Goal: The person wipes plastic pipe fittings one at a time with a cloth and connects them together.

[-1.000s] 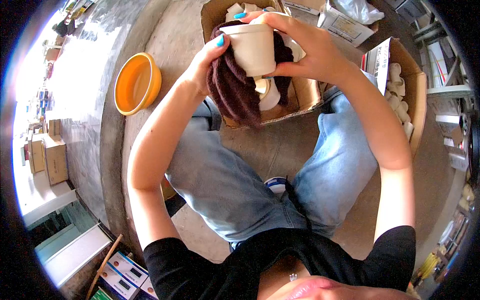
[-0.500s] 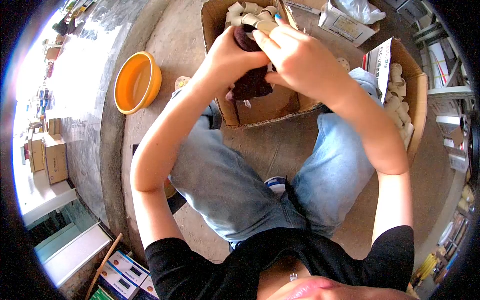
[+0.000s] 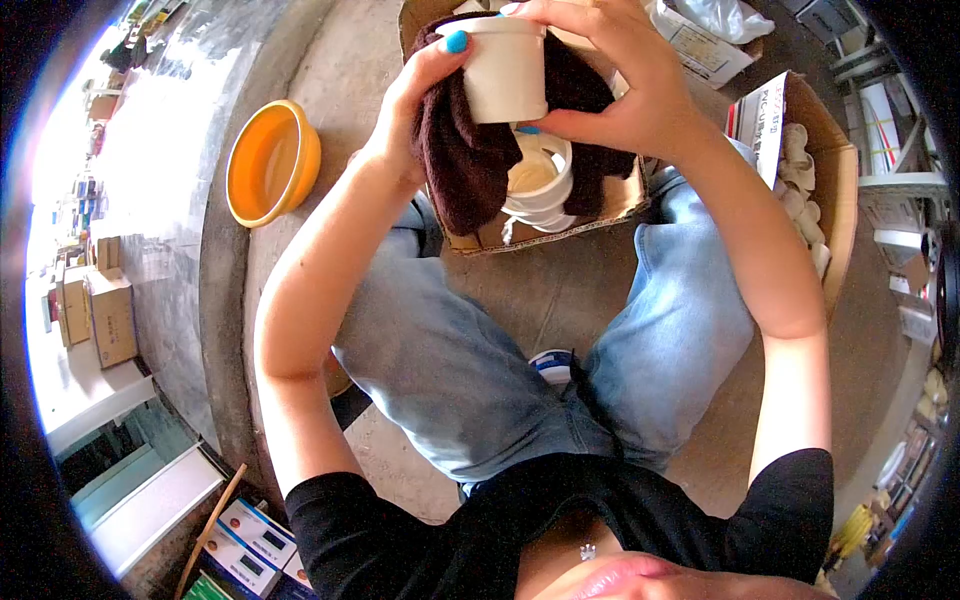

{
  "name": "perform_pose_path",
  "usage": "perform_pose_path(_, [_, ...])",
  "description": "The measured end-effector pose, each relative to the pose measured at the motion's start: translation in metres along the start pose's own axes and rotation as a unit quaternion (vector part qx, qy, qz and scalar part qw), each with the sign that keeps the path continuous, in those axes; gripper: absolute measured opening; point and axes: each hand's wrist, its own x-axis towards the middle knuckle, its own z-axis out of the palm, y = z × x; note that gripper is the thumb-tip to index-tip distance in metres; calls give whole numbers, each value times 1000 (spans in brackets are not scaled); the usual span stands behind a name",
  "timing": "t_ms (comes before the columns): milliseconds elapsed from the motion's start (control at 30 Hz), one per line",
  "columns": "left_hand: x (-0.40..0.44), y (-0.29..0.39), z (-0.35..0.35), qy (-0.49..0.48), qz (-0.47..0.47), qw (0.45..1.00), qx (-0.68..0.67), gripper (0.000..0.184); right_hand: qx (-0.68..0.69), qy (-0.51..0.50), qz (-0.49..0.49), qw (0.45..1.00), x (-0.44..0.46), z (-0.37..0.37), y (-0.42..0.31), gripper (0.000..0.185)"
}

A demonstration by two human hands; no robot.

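Observation:
A white cup-shaped fitting [image 3: 506,72] is held up between both hands, over an open cardboard box [image 3: 625,200]. My left hand [image 3: 415,110] grips its left side together with a dark brown cloth [image 3: 465,175], the thumb on the fitting's wall. The cloth hangs down on both sides of the fitting. My right hand [image 3: 630,80] holds the right side, with fingers at the rim and the thumb near the base. Just below, another white round fitting [image 3: 537,180] with a ringed body shows between the cloth's folds.
An orange basin [image 3: 273,163] stands on the floor at the left. At the right, a second cardboard box [image 3: 835,200] holds several pale pipe fittings. A white carton [image 3: 700,45] with a clear plastic bag lies at the top. Boxes of goods sit at lower left.
Half a second ago the hands were close together around the bunched cloth; now they are apart, with the white fitting showing upright between them and the cloth spread and hanging.

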Motion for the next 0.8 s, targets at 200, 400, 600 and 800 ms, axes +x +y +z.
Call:
perform_pose_path(200, [9,5,-3,-19,-50,995,79,54,-229,-20,14,973,5,-8,-25,62])
perform_pose_path(400, [25,-12,-6,-29,-19,978,204,42,-359,-173,-52,916,5,0,-37,62])
perform_pose_path(600, [28,-27,-12,66,36,965,251,37,-235,-175,67,954,-1,21,-34,58])
perform_pose_path(800, [5,4,0,6,11,997,-80,47,54,-51,144,987,0,9,-5,68])
